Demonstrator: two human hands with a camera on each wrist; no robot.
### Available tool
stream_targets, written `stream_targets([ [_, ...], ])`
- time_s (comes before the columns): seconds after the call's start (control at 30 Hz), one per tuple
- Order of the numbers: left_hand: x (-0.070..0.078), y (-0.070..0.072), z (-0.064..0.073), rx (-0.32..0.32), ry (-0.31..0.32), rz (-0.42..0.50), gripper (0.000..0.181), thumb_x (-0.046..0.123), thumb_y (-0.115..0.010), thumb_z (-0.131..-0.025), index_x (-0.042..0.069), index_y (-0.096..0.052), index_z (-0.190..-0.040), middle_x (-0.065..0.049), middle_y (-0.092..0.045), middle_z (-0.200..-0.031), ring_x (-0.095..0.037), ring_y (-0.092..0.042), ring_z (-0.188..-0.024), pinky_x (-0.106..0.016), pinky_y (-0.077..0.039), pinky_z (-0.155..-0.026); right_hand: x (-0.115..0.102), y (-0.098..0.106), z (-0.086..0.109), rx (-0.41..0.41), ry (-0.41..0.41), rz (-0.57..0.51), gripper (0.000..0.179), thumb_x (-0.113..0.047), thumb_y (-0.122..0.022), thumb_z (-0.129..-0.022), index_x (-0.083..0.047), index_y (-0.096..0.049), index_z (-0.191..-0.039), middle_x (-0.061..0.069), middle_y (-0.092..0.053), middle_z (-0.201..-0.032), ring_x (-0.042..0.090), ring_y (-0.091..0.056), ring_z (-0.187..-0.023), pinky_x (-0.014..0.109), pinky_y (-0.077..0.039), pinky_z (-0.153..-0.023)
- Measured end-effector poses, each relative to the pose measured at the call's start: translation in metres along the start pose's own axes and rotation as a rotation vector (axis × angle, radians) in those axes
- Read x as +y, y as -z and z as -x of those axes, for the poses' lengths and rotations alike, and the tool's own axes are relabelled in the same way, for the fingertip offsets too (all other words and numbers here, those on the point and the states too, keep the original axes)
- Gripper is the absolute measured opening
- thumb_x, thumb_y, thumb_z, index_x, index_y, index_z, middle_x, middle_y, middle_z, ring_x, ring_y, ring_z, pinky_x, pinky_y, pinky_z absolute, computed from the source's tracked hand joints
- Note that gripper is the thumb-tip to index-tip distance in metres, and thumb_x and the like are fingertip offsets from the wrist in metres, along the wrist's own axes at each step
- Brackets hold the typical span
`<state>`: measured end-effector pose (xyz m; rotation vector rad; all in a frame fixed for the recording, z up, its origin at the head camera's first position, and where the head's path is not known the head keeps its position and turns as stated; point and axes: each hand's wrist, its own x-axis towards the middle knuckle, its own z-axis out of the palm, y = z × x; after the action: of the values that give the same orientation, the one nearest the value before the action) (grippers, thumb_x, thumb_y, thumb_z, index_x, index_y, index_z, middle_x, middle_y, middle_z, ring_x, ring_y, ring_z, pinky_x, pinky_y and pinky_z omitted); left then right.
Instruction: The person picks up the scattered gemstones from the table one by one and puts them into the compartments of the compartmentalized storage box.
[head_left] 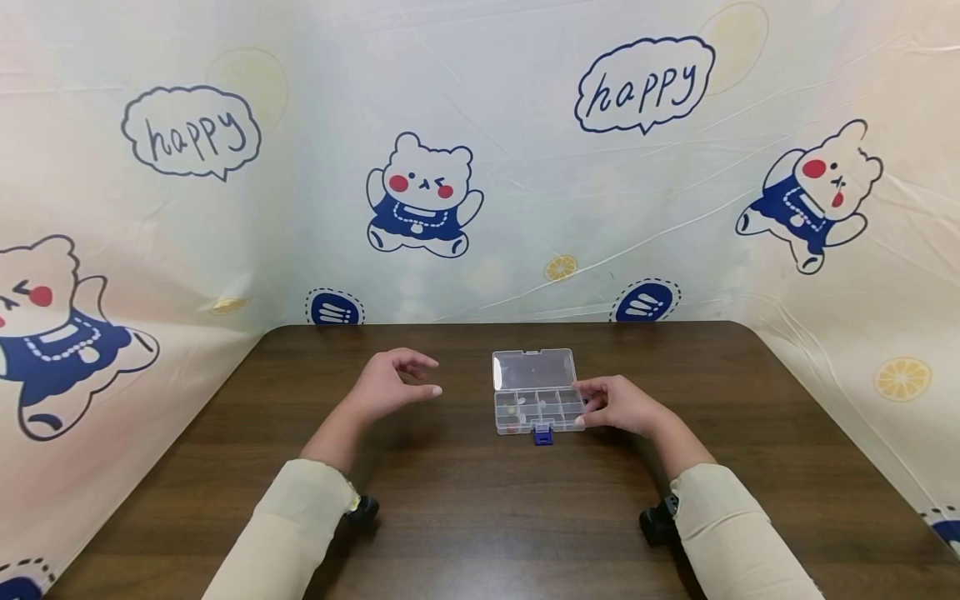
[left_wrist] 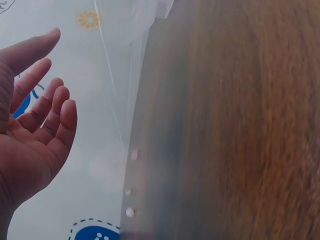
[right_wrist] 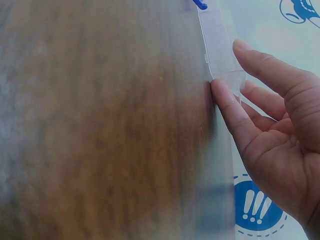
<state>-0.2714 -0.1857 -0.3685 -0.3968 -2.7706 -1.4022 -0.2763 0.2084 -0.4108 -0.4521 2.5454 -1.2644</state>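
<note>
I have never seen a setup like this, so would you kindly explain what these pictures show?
There is no robot here, only a person working bare-handed. The wide picture comes from a camera worn on the head; the two closer ones come from wrist cameras, one on each arm. On the brown table sits a clear compartment box, its lid open and a blue latch at the front. The right hand holds the box's right end; the left hand holds nothing. The left wrist picture also shows small pale pieces on the table.
</note>
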Motion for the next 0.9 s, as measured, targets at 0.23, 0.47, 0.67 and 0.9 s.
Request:
stream_targets([
  [0.23,-0.003,0.008,0.003,0.025,-0.008,0.007,0.038,0.025,-0.085,-0.076,0.015,-0.072,-0.11,-0.005,-0.066,-0.107,-0.029,-0.059,-0.104,-0.038,-0.053,-0.079,0.001,0.001,0.0,-0.003,0.008,0.009,0.069,-0.018,-0.083,-0.078,0.001,-0.052,-0.137,0.009,-0.066,-0.105,0.02,-0.061,-0.088,0.031,-0.054,-0.079],
  [0.47,-0.012,0.019,0.004,0.061,0.05,0.038,0.04,0.029,-0.085,-0.076,0.016,-0.072,-0.112,-0.013,-0.065,-0.112,-0.026,-0.058,-0.104,-0.037,-0.052,-0.079,0.0,0.0,0.0,0.002,-0.006,0.017,0.068,-0.019,-0.083,-0.078,-0.001,-0.054,-0.137,0.008,-0.066,-0.102,0.02,-0.061,-0.087,0.029,-0.053,-0.077],
  [0.67,-0.018,0.028,0.004,0.086,0.09,0.042,0.04,0.029,-0.085,-0.076,0.016,-0.072,-0.111,-0.008,-0.065,-0.111,-0.027,-0.057,-0.105,-0.039,-0.053,-0.081,0.0,0.0,0.001,0.002,-0.006,0.018,0.068,-0.019,-0.083,-0.078,-0.001,-0.054,-0.137,0.008,-0.066,-0.101,0.02,-0.061,-0.087,0.029,-0.052,-0.077],
  [0.9,-0.029,0.035,0.005,0.099,0.115,0.047,0.043,0.031,-0.083,-0.078,0.014,-0.07,-0.116,-0.009,-0.064,-0.115,-0.027,-0.057,-0.108,-0.041,-0.051,-0.087,-0.001,0.0,0.001,0.002,0.0,0.02,0.068,-0.019,-0.082,-0.079,-0.001,-0.053,-0.137,0.009,-0.066,-0.104,0.019,-0.061,-0.088,0.029,-0.053,-0.078],
])
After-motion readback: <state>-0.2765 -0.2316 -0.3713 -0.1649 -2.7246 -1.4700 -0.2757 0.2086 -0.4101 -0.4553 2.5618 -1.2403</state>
